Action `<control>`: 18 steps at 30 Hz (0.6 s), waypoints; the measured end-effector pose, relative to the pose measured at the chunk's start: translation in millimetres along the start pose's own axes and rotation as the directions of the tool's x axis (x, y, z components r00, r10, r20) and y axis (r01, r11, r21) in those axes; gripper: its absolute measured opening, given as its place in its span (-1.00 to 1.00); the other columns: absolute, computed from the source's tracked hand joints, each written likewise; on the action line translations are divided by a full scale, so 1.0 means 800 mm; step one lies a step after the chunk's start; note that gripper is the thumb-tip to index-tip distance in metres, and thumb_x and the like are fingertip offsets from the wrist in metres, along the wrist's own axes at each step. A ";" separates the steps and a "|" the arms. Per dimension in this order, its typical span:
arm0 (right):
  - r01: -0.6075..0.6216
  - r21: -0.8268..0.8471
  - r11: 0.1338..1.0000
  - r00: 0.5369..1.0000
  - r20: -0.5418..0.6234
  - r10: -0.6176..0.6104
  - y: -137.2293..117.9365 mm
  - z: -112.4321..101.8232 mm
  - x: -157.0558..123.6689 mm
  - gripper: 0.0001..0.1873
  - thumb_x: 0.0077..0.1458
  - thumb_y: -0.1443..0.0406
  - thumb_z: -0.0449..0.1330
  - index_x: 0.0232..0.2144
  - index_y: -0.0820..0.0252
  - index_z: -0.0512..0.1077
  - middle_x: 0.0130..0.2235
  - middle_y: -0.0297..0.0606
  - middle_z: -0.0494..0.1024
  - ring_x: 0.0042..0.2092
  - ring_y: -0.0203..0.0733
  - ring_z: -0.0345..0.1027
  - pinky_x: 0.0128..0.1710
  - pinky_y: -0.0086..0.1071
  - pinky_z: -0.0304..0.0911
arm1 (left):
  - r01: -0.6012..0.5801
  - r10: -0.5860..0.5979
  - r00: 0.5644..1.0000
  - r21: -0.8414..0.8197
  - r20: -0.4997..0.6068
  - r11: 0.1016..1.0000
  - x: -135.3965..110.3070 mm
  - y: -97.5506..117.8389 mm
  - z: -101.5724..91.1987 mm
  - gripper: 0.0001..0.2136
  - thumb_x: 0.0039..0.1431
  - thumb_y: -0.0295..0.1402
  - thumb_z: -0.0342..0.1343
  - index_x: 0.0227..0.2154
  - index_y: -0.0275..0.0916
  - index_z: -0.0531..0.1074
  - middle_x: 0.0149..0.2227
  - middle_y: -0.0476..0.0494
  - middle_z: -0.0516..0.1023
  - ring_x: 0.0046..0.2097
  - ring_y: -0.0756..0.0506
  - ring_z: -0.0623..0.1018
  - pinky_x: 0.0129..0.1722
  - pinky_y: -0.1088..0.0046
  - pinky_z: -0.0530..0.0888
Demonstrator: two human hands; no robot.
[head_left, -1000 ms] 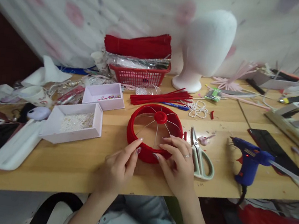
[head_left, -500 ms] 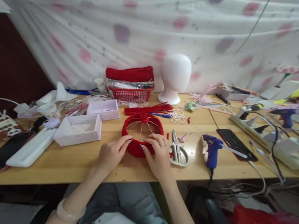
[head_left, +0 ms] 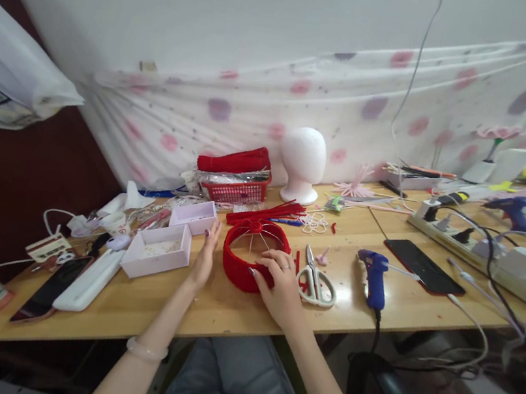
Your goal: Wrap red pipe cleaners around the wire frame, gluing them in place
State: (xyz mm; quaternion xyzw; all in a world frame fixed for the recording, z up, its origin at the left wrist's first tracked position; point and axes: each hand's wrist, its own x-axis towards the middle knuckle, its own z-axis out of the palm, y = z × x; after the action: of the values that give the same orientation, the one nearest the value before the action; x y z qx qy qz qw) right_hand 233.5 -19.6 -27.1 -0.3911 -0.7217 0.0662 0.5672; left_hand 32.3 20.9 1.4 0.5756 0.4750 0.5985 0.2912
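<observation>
A round red frame [head_left: 238, 271] with thin wire spokes and a red hub lies on the wooden table [head_left: 236, 308] in front of me. My right hand [head_left: 278, 282] rests on its near right rim, fingers curled over the edge. My left hand [head_left: 207, 254] reaches forward along the frame's left side with fingers stretched out, between the frame and a white box of small beads [head_left: 158, 248]. A bundle of red pipe cleaners [head_left: 265, 211] lies just behind the frame.
Scissors [head_left: 316, 283] and a blue glue gun [head_left: 374, 277] lie right of the frame, then a black phone [head_left: 423, 266] and a power strip [head_left: 477, 250]. A red basket [head_left: 234, 189] and a white foam head [head_left: 303, 163] stand at the back. Clutter and a phone [head_left: 52, 287] fill the left.
The camera has tilted up and pulled back. My left hand left the frame's near rim and stretched forward along its left side. My right hand stays on the rim.
</observation>
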 end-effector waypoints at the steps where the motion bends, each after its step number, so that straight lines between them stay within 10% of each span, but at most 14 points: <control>1: -0.007 0.025 1.000 1.000 -0.004 0.007 0.000 0.001 -0.001 -0.90 0.24 0.30 0.23 -0.20 0.05 0.53 -0.07 -0.16 0.58 0.07 0.01 0.39 0.14 0.01 0.33 | 0.021 -0.020 1.000 -0.037 0.022 0.999 0.001 -0.002 0.004 -0.65 0.37 -0.20 0.18 0.13 -0.20 0.43 0.18 -0.25 0.48 0.08 -0.22 0.55 0.06 0.04 0.55; 10: -0.340 0.271 0.901 0.898 -0.190 0.396 0.000 -0.022 0.016 -0.41 0.36 -0.09 -0.02 0.16 0.14 0.42 0.37 0.00 0.25 0.43 0.07 0.03 0.44 0.14 -0.13 | 0.220 -0.190 0.970 -0.222 0.149 0.950 0.014 -0.011 -0.005 -0.54 0.40 -0.05 0.07 0.23 -0.17 0.37 0.34 -0.29 0.33 0.31 -0.32 0.37 0.31 -0.15 0.28; 18: -0.631 0.544 0.553 0.740 0.211 0.638 0.046 -0.016 0.069 -0.13 0.23 -0.35 -0.17 0.13 0.05 0.53 0.22 -0.16 0.53 0.39 0.08 0.19 0.46 0.10 -0.15 | 0.314 -0.243 0.929 -0.247 0.279 0.917 0.015 -0.015 0.010 -0.50 0.38 0.01 0.06 0.24 -0.15 0.37 0.39 -0.28 0.28 0.37 -0.32 0.30 0.37 -0.17 0.15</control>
State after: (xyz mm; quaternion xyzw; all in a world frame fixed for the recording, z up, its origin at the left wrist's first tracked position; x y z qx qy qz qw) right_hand 259.6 36.5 0.1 -0.4312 -0.4715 0.4816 0.5998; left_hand 35.2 38.3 -5.3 0.5219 0.4216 0.5382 0.5101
